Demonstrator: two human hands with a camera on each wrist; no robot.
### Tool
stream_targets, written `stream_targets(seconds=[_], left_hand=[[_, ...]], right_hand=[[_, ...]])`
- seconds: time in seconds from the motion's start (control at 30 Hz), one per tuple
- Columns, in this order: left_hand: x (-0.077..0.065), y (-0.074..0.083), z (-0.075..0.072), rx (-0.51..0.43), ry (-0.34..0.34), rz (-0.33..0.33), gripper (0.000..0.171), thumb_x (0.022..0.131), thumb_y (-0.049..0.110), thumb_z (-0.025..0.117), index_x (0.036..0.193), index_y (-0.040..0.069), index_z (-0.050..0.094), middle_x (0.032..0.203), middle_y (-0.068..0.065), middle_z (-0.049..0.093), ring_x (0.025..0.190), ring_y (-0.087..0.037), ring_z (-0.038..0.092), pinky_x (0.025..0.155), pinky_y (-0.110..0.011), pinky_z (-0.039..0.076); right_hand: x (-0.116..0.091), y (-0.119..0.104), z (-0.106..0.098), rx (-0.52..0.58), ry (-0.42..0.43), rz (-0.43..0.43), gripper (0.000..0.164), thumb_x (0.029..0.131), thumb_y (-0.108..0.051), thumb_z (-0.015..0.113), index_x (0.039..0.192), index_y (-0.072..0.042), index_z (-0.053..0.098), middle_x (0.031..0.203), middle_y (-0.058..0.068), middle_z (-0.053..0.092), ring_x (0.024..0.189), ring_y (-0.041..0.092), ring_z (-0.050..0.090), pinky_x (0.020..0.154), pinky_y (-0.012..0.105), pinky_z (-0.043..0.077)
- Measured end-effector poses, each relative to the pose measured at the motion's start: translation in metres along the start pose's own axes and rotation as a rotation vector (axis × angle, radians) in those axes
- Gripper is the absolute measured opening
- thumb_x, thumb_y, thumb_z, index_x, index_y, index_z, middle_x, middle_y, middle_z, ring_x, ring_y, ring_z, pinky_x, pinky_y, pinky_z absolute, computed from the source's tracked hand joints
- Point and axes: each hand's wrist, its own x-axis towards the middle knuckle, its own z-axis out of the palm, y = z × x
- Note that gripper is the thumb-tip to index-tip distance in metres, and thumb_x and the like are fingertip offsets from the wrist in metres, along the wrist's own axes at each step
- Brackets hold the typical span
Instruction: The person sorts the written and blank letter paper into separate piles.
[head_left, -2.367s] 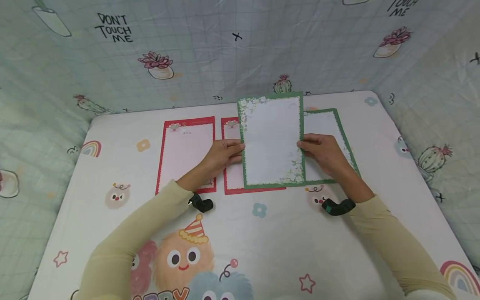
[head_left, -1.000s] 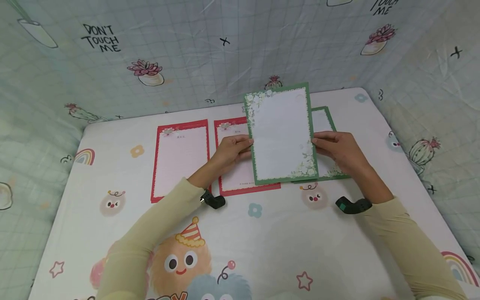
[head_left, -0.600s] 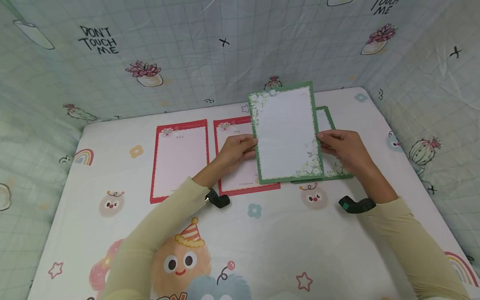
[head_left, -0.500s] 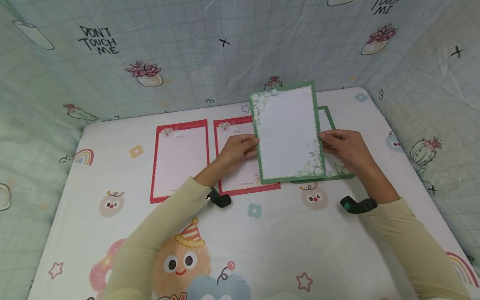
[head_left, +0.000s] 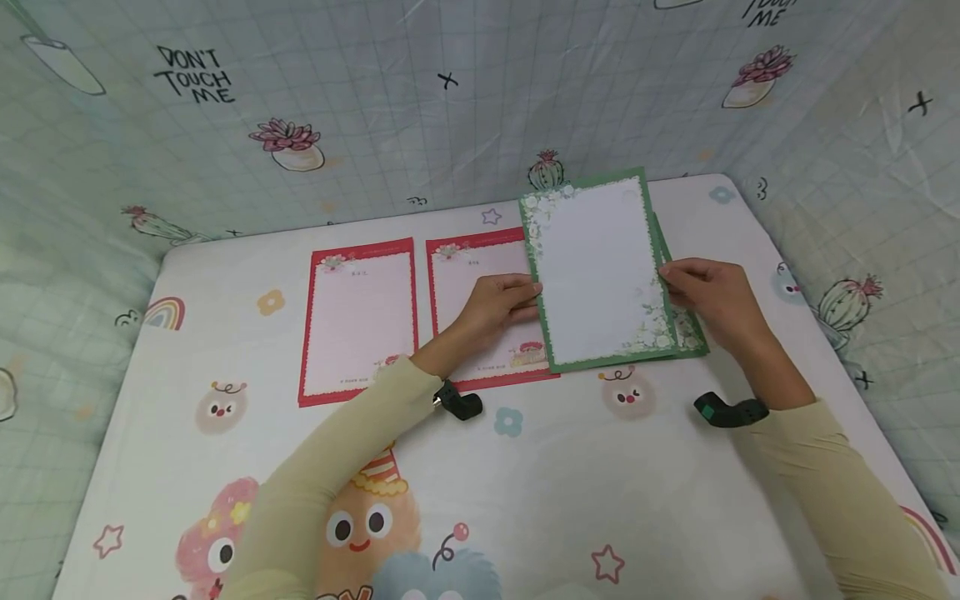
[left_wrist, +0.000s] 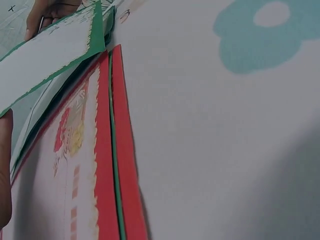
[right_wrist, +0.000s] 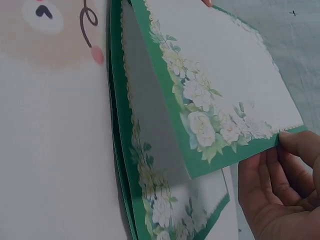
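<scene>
Both hands hold a green-bordered sheet of paper (head_left: 600,271) with white flowers in two corners. My left hand (head_left: 491,310) pinches its left edge, above a red-bordered sheet. On its right edge, the thumb and fingers of my right hand (head_left: 716,300) pinch the border. Beneath it, partly covered, lies another green-bordered sheet (head_left: 692,333); the right wrist view shows a gap between the held sheet and this lower green-bordered paper (right_wrist: 145,125). In the left wrist view, a thin green edge (left_wrist: 114,145) shows between red layers.
A red-bordered sheet (head_left: 360,321) lies at the left, and a second red-bordered sheet (head_left: 457,267) is in the middle, partly under my left hand. They rest on a white table cover (head_left: 555,492) with cartoon prints. A patterned cloth (head_left: 420,125) hangs behind and at the sides.
The held green-bordered sheet has moved right with both hands and now overlaps more of the green-bordered sheet below. More of the middle red-bordered sheet is uncovered.
</scene>
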Motion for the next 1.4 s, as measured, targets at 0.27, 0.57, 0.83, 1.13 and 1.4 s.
stream_targets(seconds=[0.27, 0.57, 0.83, 1.13, 1.4], left_hand=[[0.007, 0.001, 0.013, 0.009, 0.031, 0.015, 0.030, 0.097, 0.005, 0.068, 0.124, -0.008, 0.066, 0.111, -0.018, 0.073, 0.086, -0.016, 0.074, 0.089, -0.039, 0.060], [0.016, -0.001, 0.030, 0.008, 0.070, 0.034, 0.030, 0.096, 0.005, 0.070, 0.123, -0.007, 0.067, 0.108, -0.015, 0.073, 0.082, -0.013, 0.072, 0.084, -0.034, 0.061], [0.017, -0.007, 0.038, -0.039, 0.055, 0.052, 0.028, 0.095, 0.001, 0.069, 0.121, -0.010, 0.067, 0.109, -0.016, 0.071, 0.085, -0.015, 0.073, 0.090, -0.040, 0.059], [0.019, -0.013, 0.042, -0.012, 0.054, 0.069, 0.027, 0.094, 0.000, 0.071, 0.118, -0.010, 0.068, 0.108, -0.015, 0.072, 0.082, -0.015, 0.075, 0.084, -0.035, 0.061], [0.021, -0.016, 0.045, 0.076, 0.051, 0.082, 0.025, 0.093, 0.004, 0.073, 0.116, -0.008, 0.069, 0.107, -0.014, 0.073, 0.084, -0.017, 0.075, 0.083, -0.036, 0.062]], right_hand=[[0.001, 0.004, -0.011, 0.088, 0.033, -0.035, 0.038, 0.100, -0.025, 0.067, 0.124, 0.005, 0.065, 0.100, -0.014, 0.066, 0.091, 0.000, 0.067, 0.080, 0.013, 0.057], [0.001, 0.011, -0.021, 0.135, 0.071, -0.021, 0.030, 0.098, -0.023, 0.070, 0.118, -0.002, 0.070, 0.102, -0.012, 0.068, 0.091, -0.001, 0.069, 0.081, 0.013, 0.056], [0.003, 0.014, -0.030, 0.144, 0.068, -0.010, 0.016, 0.097, -0.022, 0.071, 0.108, -0.012, 0.076, 0.100, -0.013, 0.069, 0.089, -0.001, 0.069, 0.079, 0.014, 0.057], [0.007, 0.020, -0.031, 0.022, 0.081, 0.019, 0.031, 0.098, -0.032, 0.069, 0.115, -0.006, 0.072, 0.098, -0.019, 0.065, 0.087, -0.004, 0.066, 0.077, 0.011, 0.056], [0.009, 0.030, -0.031, -0.069, 0.076, 0.014, 0.053, 0.099, -0.036, 0.066, 0.127, 0.009, 0.061, 0.099, -0.018, 0.066, 0.085, -0.005, 0.066, 0.077, 0.011, 0.056]])
